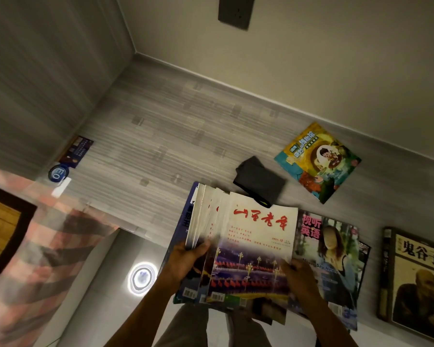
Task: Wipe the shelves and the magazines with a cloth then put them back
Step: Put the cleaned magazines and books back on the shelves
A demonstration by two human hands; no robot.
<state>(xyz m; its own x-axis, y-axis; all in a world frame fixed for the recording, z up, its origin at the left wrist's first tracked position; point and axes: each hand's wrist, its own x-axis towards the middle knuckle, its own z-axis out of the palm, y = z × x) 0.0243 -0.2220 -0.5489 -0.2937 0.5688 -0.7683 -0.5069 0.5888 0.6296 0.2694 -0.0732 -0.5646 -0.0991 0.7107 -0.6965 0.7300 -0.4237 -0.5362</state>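
Note:
A fanned stack of magazines [251, 236], topped by a white cover with red lettering, rests at the near edge of the grey shelf surface [161, 136]. My left hand [186, 259] grips the stack's left side, thumb on the covers. My right hand [298, 274] holds its lower right corner. A dark folded cloth [259, 180] lies on the surface just behind the stack, touched by neither hand. A colourful cartoon magazine [318, 161] lies alone further back right. A magazine with a woman on the cover [336, 259] lies under the stack's right side.
A brown-covered book [416, 281] lies at the far right. A dark card [77, 151], a round blue badge [58, 173] and a small white slip sit at the left by the side wall. A checked fabric [35, 259] hangs lower left. A wall socket [236, 11] is above.

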